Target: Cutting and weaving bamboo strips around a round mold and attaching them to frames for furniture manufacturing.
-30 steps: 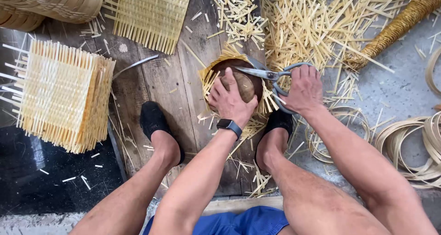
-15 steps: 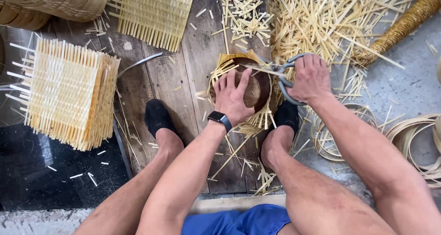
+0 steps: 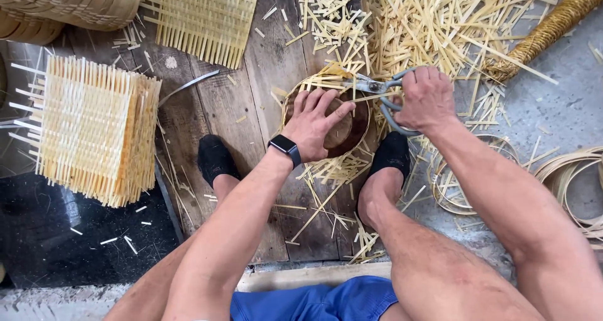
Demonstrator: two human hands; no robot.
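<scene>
Head view:

- The left hand point(image 3: 317, 123) lies flat, fingers spread, pressing down on the round brown mould point(image 3: 345, 132) inside the small woven basket point(image 3: 326, 167). It is released rather than clenched, bearing on the mould and not gripping it.
- The right hand point(image 3: 430, 98) is closed through the loops of the grey scissors point(image 3: 377, 88), whose blades point left across the far rim of the basket.
- Compared with a second ago, the scissors sit at much the same place on the far-right rim, while the left hand has turned a little, the fingers now fanned toward the blades. I judge the basket is being rotated under the palm so that the trimming goes on round the rim.
- The basket rests on the wooden board point(image 3: 251, 170), near its right edge, between the two black-socked feet point(image 3: 217, 161).
- Loose strip ends point(image 3: 339, 170) hang from the basket's near side, still uncut.
- A stack of woven mats point(image 3: 94, 129) lies at the board's left edge; another mat point(image 3: 204, 19) lies at its far edge.
- Cut offcuts point(image 3: 440, 26) pile up beyond the board's far-right corner; coiled hoops point(image 3: 575, 183) lie right.
</scene>
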